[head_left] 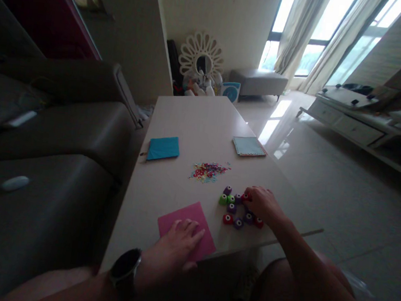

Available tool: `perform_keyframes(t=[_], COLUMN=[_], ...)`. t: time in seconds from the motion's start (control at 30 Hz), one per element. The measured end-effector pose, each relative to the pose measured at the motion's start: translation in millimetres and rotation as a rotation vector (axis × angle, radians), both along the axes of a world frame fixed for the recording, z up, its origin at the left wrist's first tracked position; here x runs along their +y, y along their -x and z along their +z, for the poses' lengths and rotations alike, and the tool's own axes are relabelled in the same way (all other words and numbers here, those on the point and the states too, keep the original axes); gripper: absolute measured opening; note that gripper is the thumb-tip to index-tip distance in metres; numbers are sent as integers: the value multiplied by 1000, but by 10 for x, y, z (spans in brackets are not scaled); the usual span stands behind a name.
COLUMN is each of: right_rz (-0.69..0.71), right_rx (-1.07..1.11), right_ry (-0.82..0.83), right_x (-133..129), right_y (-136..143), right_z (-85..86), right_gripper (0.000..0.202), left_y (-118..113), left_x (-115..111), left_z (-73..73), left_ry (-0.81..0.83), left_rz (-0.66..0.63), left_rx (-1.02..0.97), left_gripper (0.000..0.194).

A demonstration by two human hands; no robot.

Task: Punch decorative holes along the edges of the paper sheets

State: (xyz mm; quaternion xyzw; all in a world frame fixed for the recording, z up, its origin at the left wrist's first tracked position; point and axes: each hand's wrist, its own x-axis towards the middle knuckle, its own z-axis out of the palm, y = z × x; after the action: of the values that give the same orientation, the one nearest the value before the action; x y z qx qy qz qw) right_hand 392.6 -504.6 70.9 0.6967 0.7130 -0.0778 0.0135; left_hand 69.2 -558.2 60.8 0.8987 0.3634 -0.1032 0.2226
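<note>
My left hand (181, 241) lies with spread fingers on a pink square sheet (189, 212) near the table's front edge. At the right, my right hand (261, 202) has its fingers closed at a small red piece (245, 198) among the small coloured pieces. Beside it sit green pieces (223, 199), purple pieces (238, 223) and another red piece (228, 219), each with a pale round spot on top. Behind them a loose pile of colourful confetti bits (210, 171) is spread over the table.
On the pale table (193, 116), a blue pouch (164, 148) lies at the left and a stack of light sheets (249, 146) at the right. A dark sofa (48, 183) stands along the left side. My knee is below the front right edge.
</note>
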Motion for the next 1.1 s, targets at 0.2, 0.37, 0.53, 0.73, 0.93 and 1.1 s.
perform_keyframes(t=[0.2,0.37,0.53,0.73,0.93,1.1], right_rz=[-28,-25,-30,-99,-55,32], right_rx=[-81,-129,-163,397,1175,1198], right_ry=[-12,10,0,-227,-63,15], right_x=[24,24,20,96,6,-56], right_y=[127,182,201,133,288,506], right_z=[66,122,108,57,86,51], right_gripper=[22,25,27,27,48,45], left_y=[215,289,282,294,292,294], left_x=[575,749,738,792,813,792], left_z=[3,-77,-51,-128,-69,21], left_ry=[-65,-21,52,49,196,240], left_rz=[200,275,280,268,314,322], left_rx=[15,-43,-41,-175,-364,-395], left_gripper=[45,40,37,19,14,22])
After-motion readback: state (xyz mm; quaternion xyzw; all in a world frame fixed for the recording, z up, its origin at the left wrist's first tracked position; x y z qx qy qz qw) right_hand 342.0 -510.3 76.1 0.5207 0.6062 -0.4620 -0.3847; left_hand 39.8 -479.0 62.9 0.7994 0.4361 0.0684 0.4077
